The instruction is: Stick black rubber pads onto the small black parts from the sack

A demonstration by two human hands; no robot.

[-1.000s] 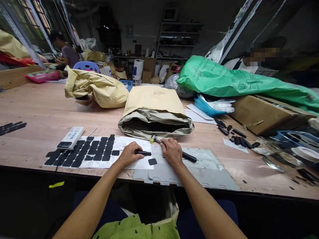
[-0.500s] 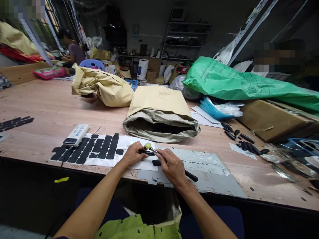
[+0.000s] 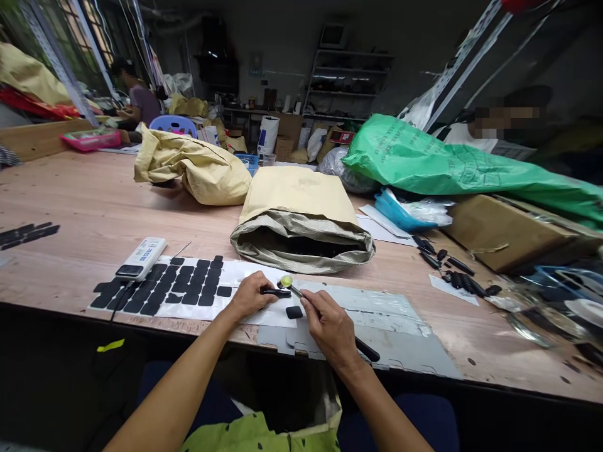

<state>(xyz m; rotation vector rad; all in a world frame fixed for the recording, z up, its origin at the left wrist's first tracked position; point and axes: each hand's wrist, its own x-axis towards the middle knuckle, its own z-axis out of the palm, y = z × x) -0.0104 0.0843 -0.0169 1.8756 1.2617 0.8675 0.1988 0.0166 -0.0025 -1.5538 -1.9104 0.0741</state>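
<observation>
My left hand (image 3: pixel 252 296) pinches a slim black piece (image 3: pixel 277 292), which juts out to the right from its fingertips. In my right hand (image 3: pixel 330 323) is a tool with a round yellow-green head (image 3: pixel 286 281), a thin metal shaft and a black handle (image 3: pixel 367 349). Its head is just above the black piece; whether they touch I cannot tell. Below lies a small black rounded pad (image 3: pixel 294 312) on the edge of the white sheet (image 3: pixel 254 314). Left of my left hand, rows of similar black pads (image 3: pixel 162 285) cover the sheet.
A white device with a dark screen (image 3: pixel 141 258) rests beside the pads. Behind my hands lies an open-mouthed sack (image 3: pixel 296 194). A grey sheet (image 3: pixel 405 348) extends rightward, with several black parts (image 3: pixel 464 282) beyond. A person (image 3: pixel 141 100) sits back left, another (image 3: pixel 475 135) back right.
The tool's round head has shifted slightly right and is angled differently over the black piece. Both hands keep their grip, and the camera view has shifted slightly.
</observation>
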